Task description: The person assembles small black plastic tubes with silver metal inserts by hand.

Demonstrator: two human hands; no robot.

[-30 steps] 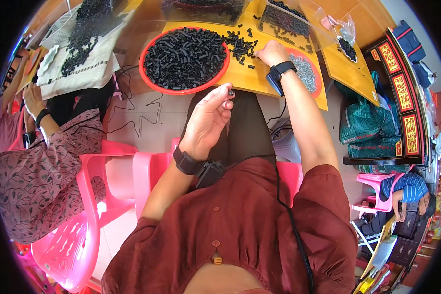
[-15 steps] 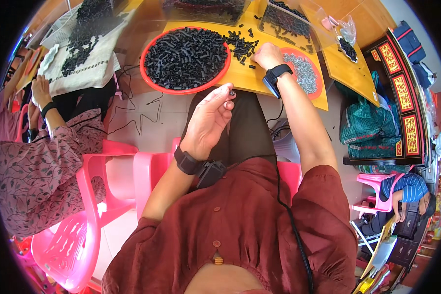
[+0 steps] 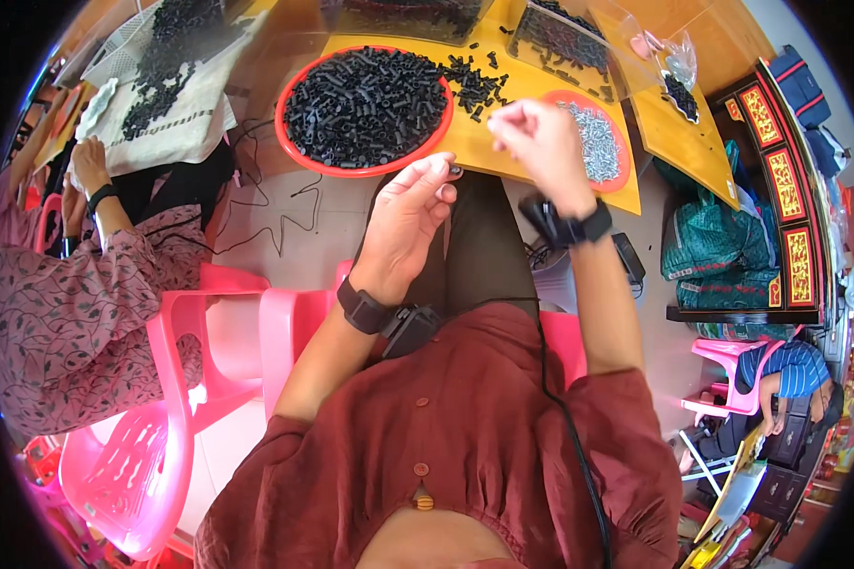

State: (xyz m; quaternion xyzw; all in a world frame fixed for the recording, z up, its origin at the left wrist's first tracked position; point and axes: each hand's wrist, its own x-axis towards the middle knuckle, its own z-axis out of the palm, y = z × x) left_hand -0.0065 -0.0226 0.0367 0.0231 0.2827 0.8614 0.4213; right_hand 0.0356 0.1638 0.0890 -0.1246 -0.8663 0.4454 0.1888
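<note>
My left hand (image 3: 410, 213) pinches a small black tubular piece (image 3: 454, 172) between thumb and fingertips, just in front of the table edge. My right hand (image 3: 544, 152), slightly blurred, is raised over the near edge with its fingertips drawn together; whatever is between them is too small to make out. To the left stands a red-rimmed round tray (image 3: 287, 147) heaped with short black tubes (image 3: 365, 109). Loose black tubes (image 3: 476, 87) lie beside it. Right of my right hand, a red dish (image 3: 621, 177) holds many small silvery metal parts (image 3: 598, 144).
Clear bins of black parts (image 3: 560, 47) stand at the back of the yellow table (image 3: 512, 142). A co-worker (image 3: 85, 275) sits at a cloth-covered table on the left. Pink chairs (image 3: 176, 417) are beside me; green bags (image 3: 716, 242) stand to the right.
My right hand has come back from the loose black tubes toward me, nearer my left hand. My left hand stays almost in place with its piece.
</note>
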